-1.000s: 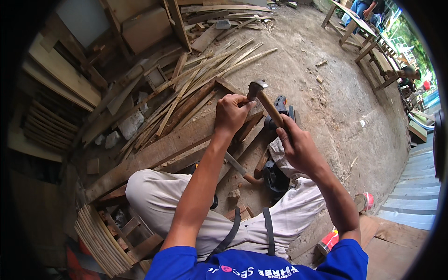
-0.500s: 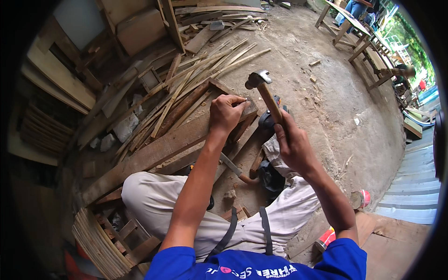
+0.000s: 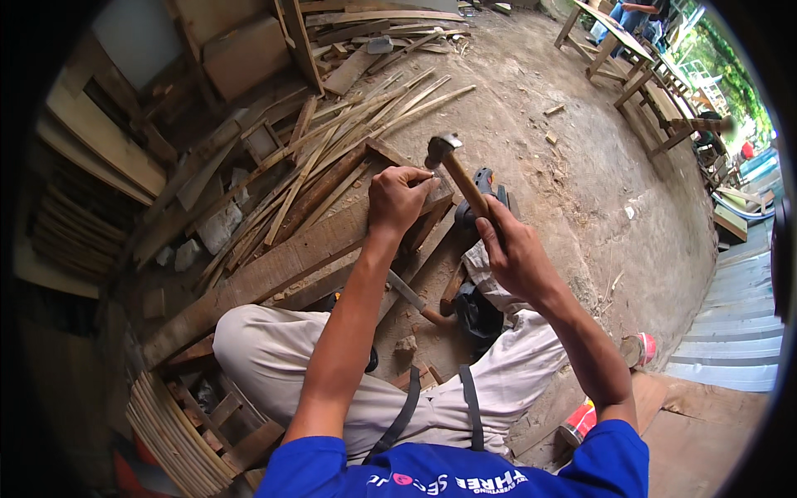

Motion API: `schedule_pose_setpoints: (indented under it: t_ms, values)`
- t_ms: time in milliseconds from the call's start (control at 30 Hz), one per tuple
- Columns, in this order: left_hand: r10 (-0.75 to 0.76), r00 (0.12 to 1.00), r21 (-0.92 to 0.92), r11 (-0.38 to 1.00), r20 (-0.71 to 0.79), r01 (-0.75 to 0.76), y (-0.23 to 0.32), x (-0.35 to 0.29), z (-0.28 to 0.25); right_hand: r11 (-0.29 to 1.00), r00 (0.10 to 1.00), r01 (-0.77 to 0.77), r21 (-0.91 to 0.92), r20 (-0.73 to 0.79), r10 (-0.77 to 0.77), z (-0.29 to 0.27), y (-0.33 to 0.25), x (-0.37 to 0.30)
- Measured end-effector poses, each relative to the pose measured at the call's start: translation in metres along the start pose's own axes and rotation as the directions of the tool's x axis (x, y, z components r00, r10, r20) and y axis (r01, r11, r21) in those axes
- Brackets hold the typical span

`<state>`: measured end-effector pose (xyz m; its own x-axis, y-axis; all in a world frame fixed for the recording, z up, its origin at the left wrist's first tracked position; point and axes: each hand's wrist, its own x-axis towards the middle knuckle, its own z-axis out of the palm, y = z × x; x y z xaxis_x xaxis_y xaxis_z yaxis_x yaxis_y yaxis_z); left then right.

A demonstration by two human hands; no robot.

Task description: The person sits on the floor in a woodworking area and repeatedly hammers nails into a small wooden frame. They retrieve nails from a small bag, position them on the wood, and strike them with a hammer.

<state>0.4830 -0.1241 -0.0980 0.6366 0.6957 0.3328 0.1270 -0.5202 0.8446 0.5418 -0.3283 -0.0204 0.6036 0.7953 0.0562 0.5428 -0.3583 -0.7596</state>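
My left hand (image 3: 397, 199) is closed in a pinch at the far right corner of a wooden frame (image 3: 286, 264). Between thumb and forefinger shows the small pale tip of a nail (image 3: 434, 174), mostly hidden by the fingers. In my right hand (image 3: 519, 256) is a claw hammer (image 3: 466, 184), gripped by its wooden handle. Its metal head hangs just above and beyond the left fingertips, apart from the nail. The frame slants across in front of my knees. Under it lies a second tool (image 3: 419, 300) with a metal blade and a curved wooden handle.
Thin wood strips (image 3: 374, 120) and scrap boards are heaped beyond the frame at the left. Curved slats (image 3: 170, 436) stand by my left knee. Red cans (image 3: 579, 422) sit on the right, near corrugated metal sheet (image 3: 730, 324). A person (image 3: 631, 17) is by the far wooden tables (image 3: 610, 37).
The hammer head has come down and left, closer to the pinching fingers, as my right hand tilted it. My left hand stays at the frame's corner. The view has shifted slightly.
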Motion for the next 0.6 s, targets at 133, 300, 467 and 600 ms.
schedule_pose_setpoints:
  t_ms: [133, 300, 467, 600]
  values:
    - [-0.013, 1.000, -0.011, 1.000, -0.015, 0.012, -0.0019, 0.0005, 0.0015, 0.999, 0.999, 0.038, -0.001, -0.031, -0.038, -0.0013, -0.0019, 0.0003]
    - [-0.049, 0.999, -0.040, 0.998, 0.007, 0.049, -0.0023, 0.0004, 0.0020, 0.994, 0.996, 0.088, -0.059, -0.018, -0.089, 0.0000, 0.0010, -0.0007]
    - [-0.002, 1.000, -0.027, 1.000, -0.022, 0.001, -0.0051, 0.0011, 0.0054, 0.997, 0.999, 0.053, -0.057, -0.007, -0.053, -0.0013, -0.0008, 0.0003]
    - [0.190, 0.981, 0.054, 0.981, -0.042, -0.187, -0.0089, -0.0036, 0.0057, 1.000, 1.000, -0.004, 0.009, -0.020, 0.004, -0.0034, -0.0077, -0.0019]
